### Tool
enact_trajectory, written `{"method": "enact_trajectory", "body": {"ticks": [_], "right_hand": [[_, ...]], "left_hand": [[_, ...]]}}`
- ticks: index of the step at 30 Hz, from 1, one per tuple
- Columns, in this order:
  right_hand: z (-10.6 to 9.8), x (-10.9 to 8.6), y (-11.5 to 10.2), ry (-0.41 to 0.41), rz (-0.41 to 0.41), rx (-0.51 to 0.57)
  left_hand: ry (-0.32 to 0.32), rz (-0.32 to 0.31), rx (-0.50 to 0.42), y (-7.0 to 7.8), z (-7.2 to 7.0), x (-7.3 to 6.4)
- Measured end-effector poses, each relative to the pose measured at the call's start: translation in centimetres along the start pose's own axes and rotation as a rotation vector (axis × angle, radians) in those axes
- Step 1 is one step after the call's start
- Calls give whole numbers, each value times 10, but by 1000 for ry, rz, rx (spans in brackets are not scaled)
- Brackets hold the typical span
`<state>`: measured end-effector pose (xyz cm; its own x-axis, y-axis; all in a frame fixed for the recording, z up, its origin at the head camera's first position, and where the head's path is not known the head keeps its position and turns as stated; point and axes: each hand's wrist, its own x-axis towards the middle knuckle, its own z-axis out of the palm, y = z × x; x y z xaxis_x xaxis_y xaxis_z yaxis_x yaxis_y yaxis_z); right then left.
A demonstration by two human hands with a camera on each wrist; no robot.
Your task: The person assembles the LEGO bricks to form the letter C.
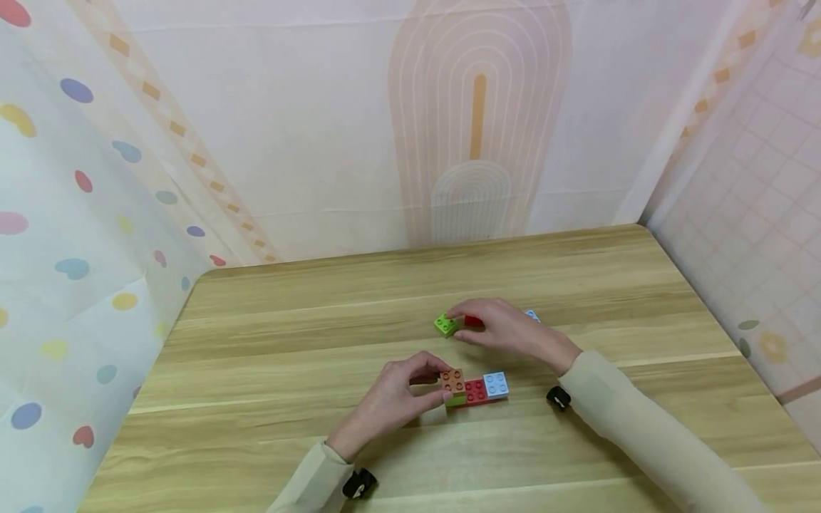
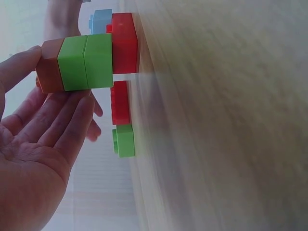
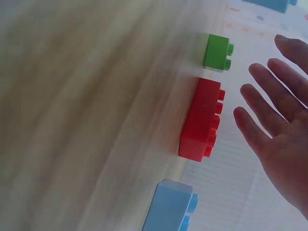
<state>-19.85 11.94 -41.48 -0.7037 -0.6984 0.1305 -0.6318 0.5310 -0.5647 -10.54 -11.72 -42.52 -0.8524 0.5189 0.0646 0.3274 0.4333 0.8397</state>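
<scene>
My left hand point(image 1: 400, 392) pinches the brown brick point(image 1: 452, 380) between thumb and fingers. In the left wrist view this brick sits on two stacked green bricks point(image 2: 85, 62). Under them is a red brick point(image 2: 125, 43), which also bears a light blue brick point(image 1: 496, 385) at its right end. My right hand point(image 1: 507, 329) hovers over a loose red brick point(image 3: 201, 118), fingers spread and holding nothing. A loose green brick point(image 1: 445, 325) lies just left of its fingertips. Partly behind that hand is another light blue brick point(image 1: 532, 315).
The wooden table point(image 1: 288, 342) reaches back to a patterned cloth point(image 1: 308, 128), with more cloth along both sides. Black wrist devices point(image 1: 359, 484) sit at both sleeve cuffs. Part of a light blue brick point(image 3: 272, 4) is cut off at the right wrist view's top.
</scene>
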Motion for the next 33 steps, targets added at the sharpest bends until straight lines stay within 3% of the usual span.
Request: {"method": "enact_trajectory", "body": {"ticks": [21, 33], "right_hand": [[1, 32, 8, -170, 64, -67], [5, 40, 12, -209, 70, -36]], "left_hand": [[-13, -6, 24, -1, -2, -2], [-7, 3, 22, -1, -2, -2]]}}
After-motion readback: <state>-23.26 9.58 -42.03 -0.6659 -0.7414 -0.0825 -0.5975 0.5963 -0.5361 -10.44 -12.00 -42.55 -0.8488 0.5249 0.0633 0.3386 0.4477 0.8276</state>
